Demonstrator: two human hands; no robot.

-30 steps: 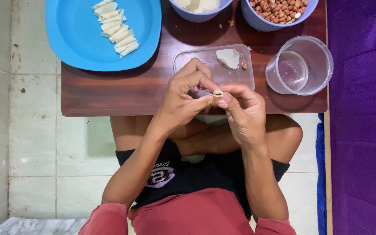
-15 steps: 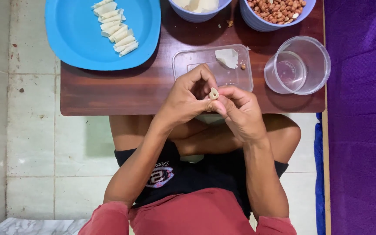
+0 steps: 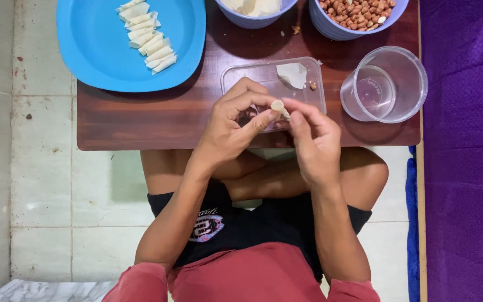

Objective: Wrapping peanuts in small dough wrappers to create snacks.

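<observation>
Fingers [image 3: 264, 114] of both hands pinch a small pale wrapper roll [image 3: 278, 105], held just above a low wooden worktop [image 3: 141, 120]. The left hand [image 3: 233, 131] clamps the piece between thumb and forefinger, while the right hand [image 3: 314, 140] closes on its other end, so that the roll sits between the two sets of fingertips over a shallow clear tray [image 3: 269, 75]. In that tray lie one flat wrapper sheet [image 3: 292, 74] and what looks like a single peanut [image 3: 312, 85]. On the blue plate [image 3: 102, 56] at the far left, a row of finished rolls [image 3: 147, 36] lies side by side, filling only a small part of the plate. A bowl of peanuts [image 3: 359, 14] at the far edge appears well stocked, and a second bowl [image 3: 255, 11] beside it holds more pale sheets. An empty clear cup [image 3: 387, 84] stands to the right of the tray. Judging by the short row on the plate and the full bowls, the work seems to be at an early stage, with much filling and wrapping left.
</observation>
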